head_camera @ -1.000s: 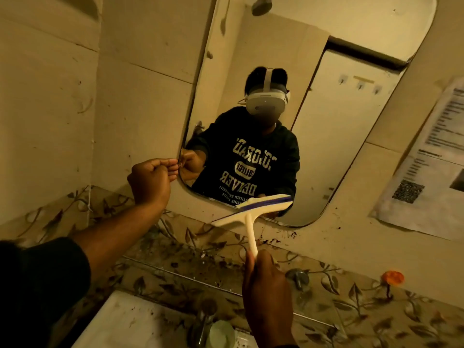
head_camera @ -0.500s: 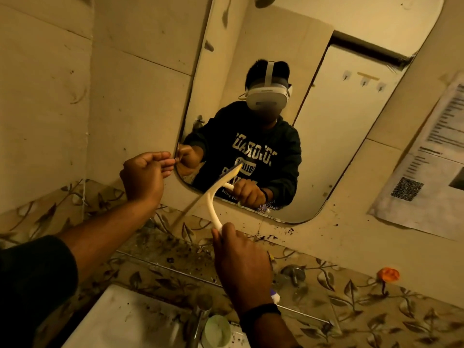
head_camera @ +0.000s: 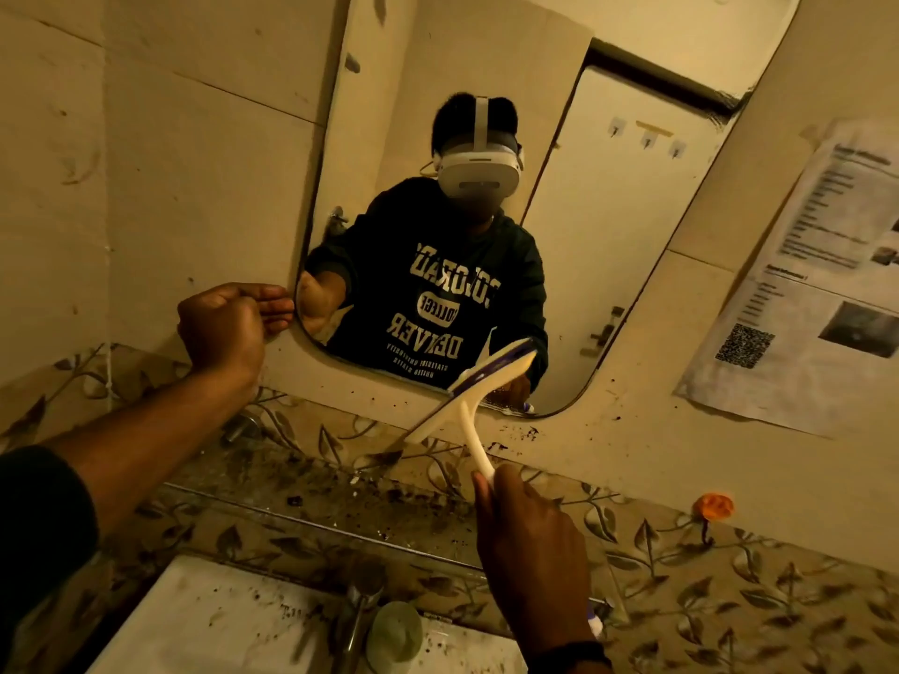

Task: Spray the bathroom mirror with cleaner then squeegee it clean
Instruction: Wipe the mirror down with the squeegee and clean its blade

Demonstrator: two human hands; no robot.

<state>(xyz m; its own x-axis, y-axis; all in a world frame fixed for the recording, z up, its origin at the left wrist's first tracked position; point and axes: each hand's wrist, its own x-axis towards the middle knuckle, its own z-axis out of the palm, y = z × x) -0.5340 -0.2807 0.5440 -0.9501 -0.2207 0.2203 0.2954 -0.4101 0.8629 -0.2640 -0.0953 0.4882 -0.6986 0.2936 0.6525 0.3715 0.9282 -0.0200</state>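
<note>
- The left hand [head_camera: 221, 328] is raised at the lower left corner of the mirror [head_camera: 608, 235]. Its grip is curled nearly closed, with the fingertips touching or almost touching the mirror's edge. Whether anything is pinched between them cannot be told.
- Below and to the right of that grip, a tap [head_camera: 357, 620] stands on the stained white sink [head_camera: 204, 620], with a pale round lid or cup [head_camera: 395, 634] just beside it. A glass shelf [head_camera: 340, 520] runs along the leaf-patterned tiles above the sink.
- The squeegee [head_camera: 474, 401] is up and left of the right hand [head_camera: 532, 552], which grips the lower end of its white handle. The blade head is tilted, its upper end over the bottom edge of the mirror and its lower end over the wall under it. Whether the purple rubber edge touches the glass cannot be told.
- By its look the squeegee is light, stiff plastic with a soft rubber lip. A firm hold low on the handle, as here, should give leverage, and the handle may turn slippery once wet.
- The mirror is hard, smooth and breakable, so even, moderate pressure seems wise.
- No spray bottle is in sight. The job seems to be at the wiping stage.
- Far right of that grip, a printed notice [head_camera: 807, 284] is stuck to the wall and an orange hook [head_camera: 712, 507] sits above the tiles.
</note>
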